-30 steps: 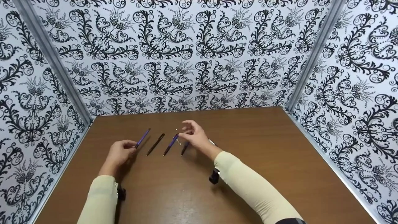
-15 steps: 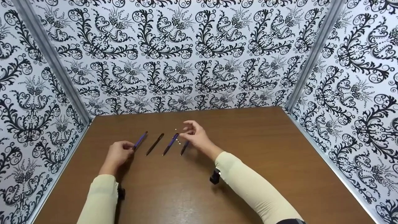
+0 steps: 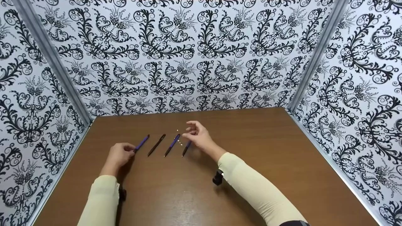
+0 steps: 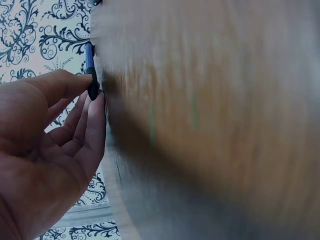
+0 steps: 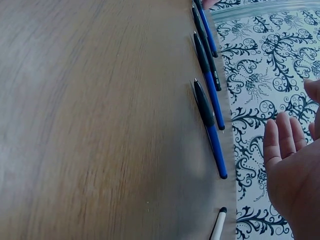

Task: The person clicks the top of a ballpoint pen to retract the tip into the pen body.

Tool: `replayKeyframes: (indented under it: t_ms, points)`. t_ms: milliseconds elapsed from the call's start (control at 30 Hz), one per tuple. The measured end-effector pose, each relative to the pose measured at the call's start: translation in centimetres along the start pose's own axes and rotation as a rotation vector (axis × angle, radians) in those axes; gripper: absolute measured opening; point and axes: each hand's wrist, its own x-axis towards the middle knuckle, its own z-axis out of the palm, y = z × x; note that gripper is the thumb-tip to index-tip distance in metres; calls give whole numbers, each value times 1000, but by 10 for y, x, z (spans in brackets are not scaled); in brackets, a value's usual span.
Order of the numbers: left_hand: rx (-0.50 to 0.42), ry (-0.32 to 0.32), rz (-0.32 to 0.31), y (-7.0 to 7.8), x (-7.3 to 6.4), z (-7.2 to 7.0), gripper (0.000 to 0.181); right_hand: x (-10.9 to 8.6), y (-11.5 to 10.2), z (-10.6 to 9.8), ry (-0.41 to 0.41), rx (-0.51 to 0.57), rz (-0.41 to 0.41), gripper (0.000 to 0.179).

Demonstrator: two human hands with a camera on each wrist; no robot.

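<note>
My left hand (image 3: 120, 155) pinches a blue pen (image 3: 142, 142) by its black grip section, low over the table at the left end of a slanted row. In the left wrist view, thumb and fingertips meet at the dark tip of that blue pen (image 4: 90, 62). To its right lie a black pen (image 3: 156, 145), a blue pen (image 3: 172, 145) and another blue pen (image 3: 186, 148), roughly parallel. My right hand (image 3: 199, 136) hovers over the last one's upper end, fingers loosely bent and holding nothing. Past it, the right wrist view shows a white pen (image 5: 219, 224), hidden in the head view.
The brown wooden table (image 3: 251, 141) is enclosed by patterned panels (image 3: 204, 62) at the back and both sides, with metal posts (image 3: 317, 56) at the corners. Small bright specks show beside the middle blue pen. A small dark camera (image 3: 217, 178) sits at the right wrist.
The left hand has shifted slightly left, and its blue pen's far end has come down toward the table. The right hand has barely moved, drifting a little right.
</note>
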Motion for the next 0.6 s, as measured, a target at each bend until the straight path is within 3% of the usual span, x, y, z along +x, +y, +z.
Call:
replayKeyframes:
  t_ms: [300, 600]
  points:
    - [41, 19, 13, 0, 0, 2, 22, -1, 1, -1, -7, -17, 22, 57]
    - [7, 21, -1, -1, 0, 2, 21, -1, 2, -2, -2, -5, 21, 58]
